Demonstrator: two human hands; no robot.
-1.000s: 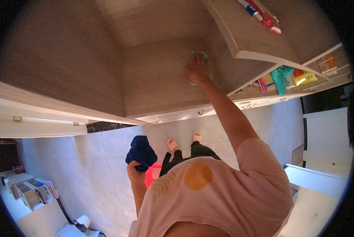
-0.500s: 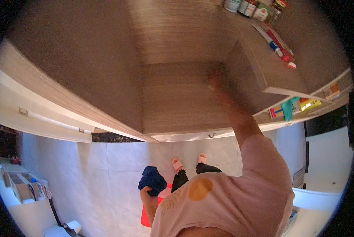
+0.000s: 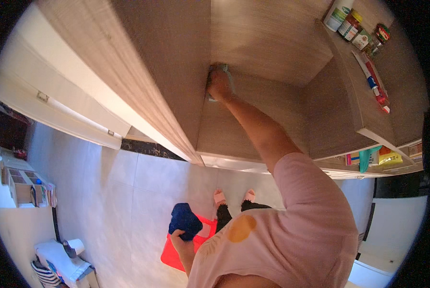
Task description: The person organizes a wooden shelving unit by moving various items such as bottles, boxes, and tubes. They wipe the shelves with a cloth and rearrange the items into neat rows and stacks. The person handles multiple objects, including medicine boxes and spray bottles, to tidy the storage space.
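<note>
My right arm reaches into an open wood-grain cupboard compartment (image 3: pixel 267 103). At its back left corner my right hand (image 3: pixel 218 86) is closed over a pale green cloth (image 3: pixel 229 77), pressed against the panels; the hand covers most of it. Low on the left, outside the cupboard, my left hand (image 3: pixel 179 237) grips a bunched dark blue cloth item (image 3: pixel 185 220). Its folds hide what kind it is, and some of my fingers are behind it. Below and beside this hand is a red plastic stool (image 3: pixel 170 255).
On the right-hand shelf (image 3: pixel 342 72) stand jars and bottles (image 3: pixel 350 25), with a toothpaste-like tube (image 3: pixel 371 79) lying nearer. A teal cloth (image 3: pixel 368 158) hangs from a lower compartment. White doors (image 3: pixel 76 120) stand open at left. My pink slippers (image 3: pixel 219 197) are on the tiled floor.
My right hand has swept left across the compartment, from its right side to the back left corner. The view has shifted left. My left hand keeps the dark blue cloth item.
</note>
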